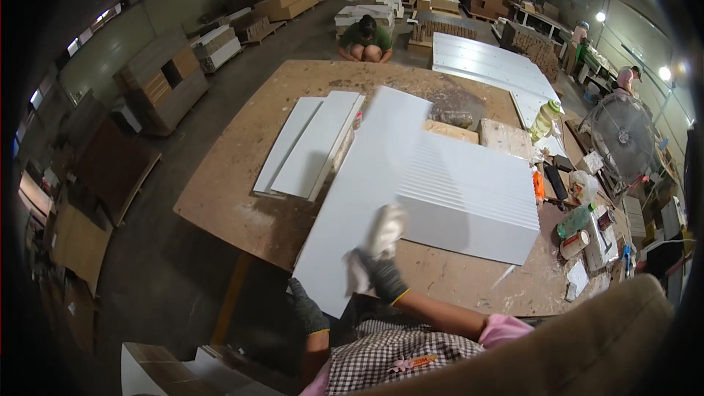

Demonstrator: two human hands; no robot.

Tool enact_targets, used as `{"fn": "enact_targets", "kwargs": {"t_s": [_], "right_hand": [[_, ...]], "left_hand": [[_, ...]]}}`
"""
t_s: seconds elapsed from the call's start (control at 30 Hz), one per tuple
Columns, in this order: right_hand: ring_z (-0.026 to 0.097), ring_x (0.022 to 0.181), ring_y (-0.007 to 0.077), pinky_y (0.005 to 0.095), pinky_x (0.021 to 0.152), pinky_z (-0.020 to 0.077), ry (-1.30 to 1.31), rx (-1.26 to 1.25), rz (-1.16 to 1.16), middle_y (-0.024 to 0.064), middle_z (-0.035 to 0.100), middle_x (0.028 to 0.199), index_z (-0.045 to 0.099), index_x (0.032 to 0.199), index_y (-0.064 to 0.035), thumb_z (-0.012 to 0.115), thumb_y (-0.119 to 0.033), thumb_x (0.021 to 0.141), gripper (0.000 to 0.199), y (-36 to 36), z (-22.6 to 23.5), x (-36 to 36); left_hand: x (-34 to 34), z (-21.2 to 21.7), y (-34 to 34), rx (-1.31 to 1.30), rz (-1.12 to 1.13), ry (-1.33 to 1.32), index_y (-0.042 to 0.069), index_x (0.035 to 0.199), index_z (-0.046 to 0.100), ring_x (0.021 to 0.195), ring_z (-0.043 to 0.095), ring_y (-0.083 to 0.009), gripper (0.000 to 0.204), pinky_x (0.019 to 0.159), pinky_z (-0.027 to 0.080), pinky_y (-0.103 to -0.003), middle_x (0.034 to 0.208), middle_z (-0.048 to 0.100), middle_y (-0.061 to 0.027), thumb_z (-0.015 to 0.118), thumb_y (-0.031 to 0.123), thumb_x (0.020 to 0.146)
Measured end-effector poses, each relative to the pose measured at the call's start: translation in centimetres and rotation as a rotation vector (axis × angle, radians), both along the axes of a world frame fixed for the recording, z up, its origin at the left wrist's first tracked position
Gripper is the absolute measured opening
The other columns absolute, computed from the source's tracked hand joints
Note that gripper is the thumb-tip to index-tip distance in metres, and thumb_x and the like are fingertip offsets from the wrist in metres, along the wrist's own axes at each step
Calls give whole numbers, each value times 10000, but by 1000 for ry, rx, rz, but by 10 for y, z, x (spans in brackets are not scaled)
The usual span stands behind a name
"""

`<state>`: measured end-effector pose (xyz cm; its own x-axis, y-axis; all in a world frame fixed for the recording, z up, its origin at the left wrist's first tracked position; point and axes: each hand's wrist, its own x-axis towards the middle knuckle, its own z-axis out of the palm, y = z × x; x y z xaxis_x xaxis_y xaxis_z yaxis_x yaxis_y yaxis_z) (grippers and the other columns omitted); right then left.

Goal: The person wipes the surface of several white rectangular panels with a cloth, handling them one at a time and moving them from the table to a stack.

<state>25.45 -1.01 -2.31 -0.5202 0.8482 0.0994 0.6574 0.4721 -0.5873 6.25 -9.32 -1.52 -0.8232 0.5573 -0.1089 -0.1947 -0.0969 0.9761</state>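
- Because the white panel (352, 205) overhangs the table (220, 183) at 7 o'clock, it could tip.
- Left hand (308, 312): fingers at its edge, grip unclear.
- Right hand (383, 279): fingers apparently grasping a white pad (389, 229); overpressing could shift the panel.

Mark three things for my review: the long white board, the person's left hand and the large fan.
Long white board (361, 183): head view, middle of its face.
Left hand (309, 309): head view, dark glove.
Large fan (623, 136): head view, hub.
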Motion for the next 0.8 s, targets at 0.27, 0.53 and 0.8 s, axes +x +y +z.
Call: {"fn": "enact_targets", "kwargs": {"t_s": [0.27, 0.53, 0.8], "right_hand": [[666, 844, 325, 396, 724, 538, 495, -84, 144, 140, 648, 1151, 517, 1344, -159, 547, -224, 924, 426, -14, -5, -38], [656, 836, 187, 330, 751, 535, 662, -841, -246, 104, 679, 957, 626, 1122, -39, 672, -363, 881, 406, -12, 33, 23], [603, 911, 238, 378, 805, 509, 245, -195, -941, 123, 614, 1085, 426, 1340, -43, 735, -328, 827, 662, -27, 20, 318]], "left_hand": [[-3, 18, 6, -219, 133, 74, -37, 1128, 605, 870, 615, -185, 428, 767, 518, -330, 1033, 638, -84, 552, 355, 966], [-7, -18, 24, -98, -8, -41, -62, 1139, 594, 893, 620, -233, 489, 812, 495, -352, 1060, 654, -125, 526, 391, 967], [-58, 32, 11, -830, -299, 670, 7, 970, 572, 762, 651, -288, 444, 633, 499, -409, 843, 640, -180, 497, 444, 951]]}}
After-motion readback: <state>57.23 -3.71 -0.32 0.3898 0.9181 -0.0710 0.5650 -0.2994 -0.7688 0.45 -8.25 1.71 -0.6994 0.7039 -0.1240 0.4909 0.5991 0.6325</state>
